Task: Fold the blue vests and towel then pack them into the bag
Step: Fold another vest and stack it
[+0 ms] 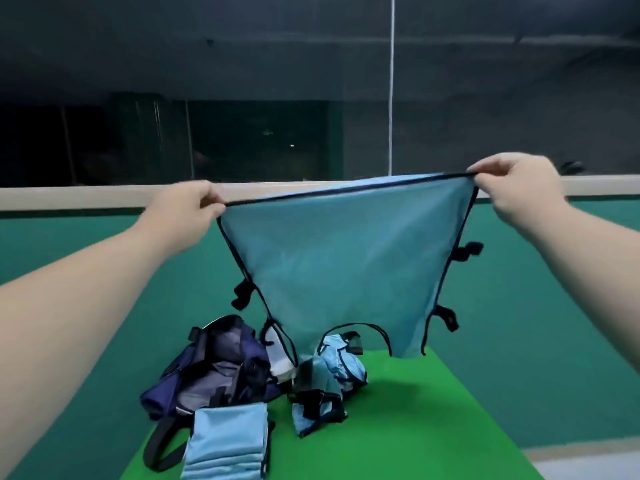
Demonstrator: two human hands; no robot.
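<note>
A light blue vest (pixel 341 268) with black trim and black side straps hangs spread in the air in front of me. My left hand (pixel 188 207) pinches its top left corner and my right hand (pixel 516 188) pinches its top right corner, so the upper hem is stretched taut. Below it, on the bright green mat (pixel 433 420), lies an open navy bag (pixel 214 368). A heap of crumpled blue vests (pixel 332 375) sits to the right of the bag. A stack of folded blue vests (pixel 227 441) lies in front of the bag. A white cloth (pixel 278 355) shows at the bag's right side.
The green mat lies on a darker teal floor (pixel 519 341). A pale low ledge (pixel 86 199) runs across behind it, with dark glass panels beyond. A white vertical line (pixel 392 81) hangs at the back right.
</note>
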